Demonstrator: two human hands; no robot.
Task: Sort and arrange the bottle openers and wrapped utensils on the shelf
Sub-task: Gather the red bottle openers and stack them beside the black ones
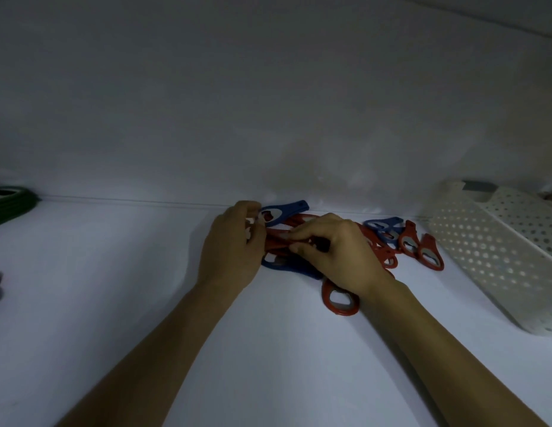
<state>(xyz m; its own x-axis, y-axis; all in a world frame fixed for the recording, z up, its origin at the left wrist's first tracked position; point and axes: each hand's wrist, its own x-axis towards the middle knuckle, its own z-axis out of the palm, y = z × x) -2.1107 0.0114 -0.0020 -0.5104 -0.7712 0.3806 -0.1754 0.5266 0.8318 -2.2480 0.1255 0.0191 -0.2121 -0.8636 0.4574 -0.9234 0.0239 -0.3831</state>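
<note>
Fingers (299, 233) of left hand (231, 251) and right hand (339, 254) pinch red openers (276, 243).

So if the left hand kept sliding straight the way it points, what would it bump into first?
Probably the blue plastic bottle opener just beyond the left hand, which grips the red plastic bottle openers with the right hand; behind it, the white back wall. Depth is unclear.

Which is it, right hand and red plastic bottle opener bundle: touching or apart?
Touching. Head view: the right hand pinches the red plastic bottle opener bundle.
</note>
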